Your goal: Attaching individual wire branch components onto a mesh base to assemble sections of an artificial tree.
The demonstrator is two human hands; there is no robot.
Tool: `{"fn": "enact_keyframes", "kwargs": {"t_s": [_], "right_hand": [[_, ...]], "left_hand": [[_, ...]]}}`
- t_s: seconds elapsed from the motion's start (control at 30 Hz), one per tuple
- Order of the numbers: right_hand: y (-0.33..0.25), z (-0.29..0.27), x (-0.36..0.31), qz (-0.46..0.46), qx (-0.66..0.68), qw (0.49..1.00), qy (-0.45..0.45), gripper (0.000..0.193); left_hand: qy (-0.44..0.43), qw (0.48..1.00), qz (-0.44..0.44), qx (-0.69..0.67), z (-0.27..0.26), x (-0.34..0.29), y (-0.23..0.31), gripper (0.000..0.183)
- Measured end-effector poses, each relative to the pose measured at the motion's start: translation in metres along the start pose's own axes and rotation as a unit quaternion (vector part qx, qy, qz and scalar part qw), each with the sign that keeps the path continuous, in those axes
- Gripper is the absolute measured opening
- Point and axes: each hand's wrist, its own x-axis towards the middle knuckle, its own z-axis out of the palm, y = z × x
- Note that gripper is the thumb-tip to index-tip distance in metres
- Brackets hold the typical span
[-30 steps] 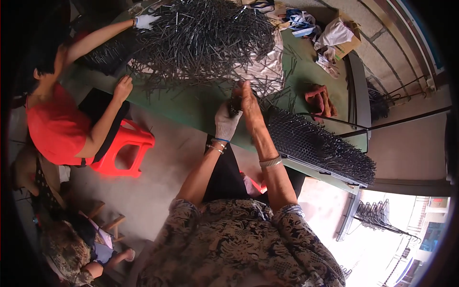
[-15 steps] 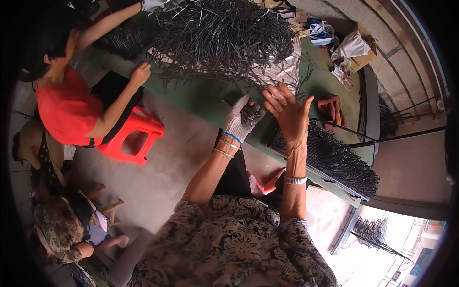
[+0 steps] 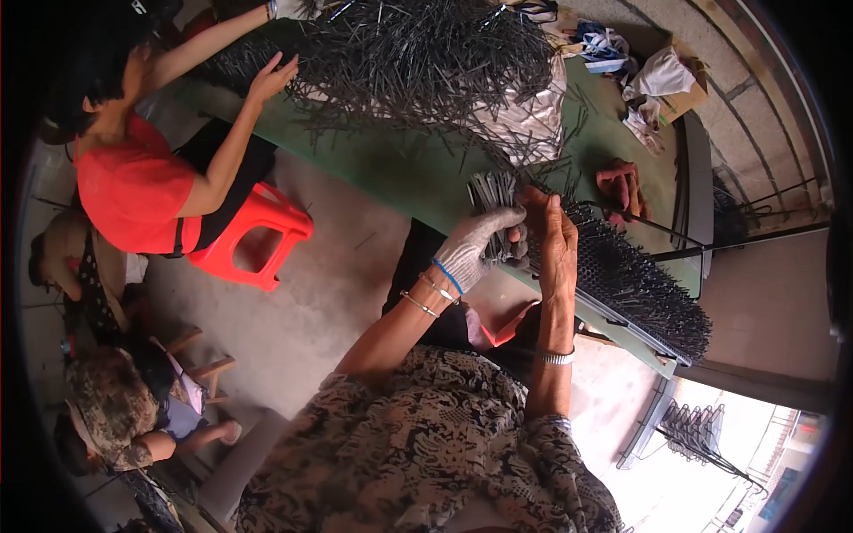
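Note:
My left hand (image 3: 480, 240), in a pale knitted glove with a dark-stained palm side, is closed around a bundle of thin dark sticks (image 3: 491, 190). Their ends fan out above its fingers. Close against it on the right is my bare right hand (image 3: 555, 235), its fingers bent and pressed together; whatever they pinch is hidden. Both hands are over the near edge of the green table (image 3: 355, 182), beside a honeycomb-holed tray (image 3: 593, 258) whose right part bristles with upright dark sticks (image 3: 662, 306).
A large heap of loose dark sticks (image 3: 426, 67) lies on a pale sheet (image 3: 533, 120). A reddish cloth (image 3: 619, 185) and a cardboard box (image 3: 684, 99) are farther right. At left, a person in a red shirt (image 3: 133, 191) sits by a red stool (image 3: 258, 240), reaching toward the heap.
My left hand has turned and moved right, so the bundle now shows upright. My right hand has gone from spread fingers to bent ones beside it. The co-worker's nearer hand has risen toward the heap.

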Motion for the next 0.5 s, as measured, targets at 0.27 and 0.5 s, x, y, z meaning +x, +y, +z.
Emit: {"fn": "enact_keyframes", "kwargs": {"t_s": [0.27,0.5], "right_hand": [[-0.027,-0.02,-0.03,0.085,0.0,0.992,-0.093,0.024],[-0.015,-0.035,-0.037,0.071,0.021,0.995,-0.066,0.02]], "left_hand": [[0.046,0.961,-0.013,0.272,0.004,-0.016,-0.027,0.027],[-0.027,0.981,-0.086,0.172,0.009,-0.026,-0.033,0.032]]}}
